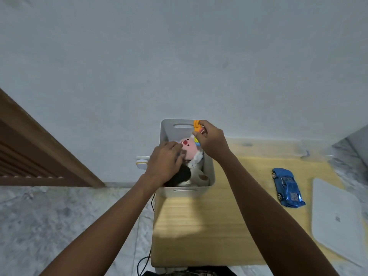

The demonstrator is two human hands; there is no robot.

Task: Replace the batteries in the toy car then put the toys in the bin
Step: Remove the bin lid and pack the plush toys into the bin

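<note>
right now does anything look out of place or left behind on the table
Yes: the blue toy car lies alone on the wooden table, well right of the bin, while both hands work among the toys in it.

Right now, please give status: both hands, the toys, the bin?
Left hand rests on pink plush toy inside white plastic bin. Right hand pinches orange plastic toy above it. Blue toy car on wooden table, outside.

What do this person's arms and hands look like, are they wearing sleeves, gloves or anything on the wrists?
Both arms are bare from the frame's bottom edge to the fingers: no sleeves in view, no gloves. The left hand and right hand show no watch, bracelet or ring that I can make out, and no markings either.
</note>
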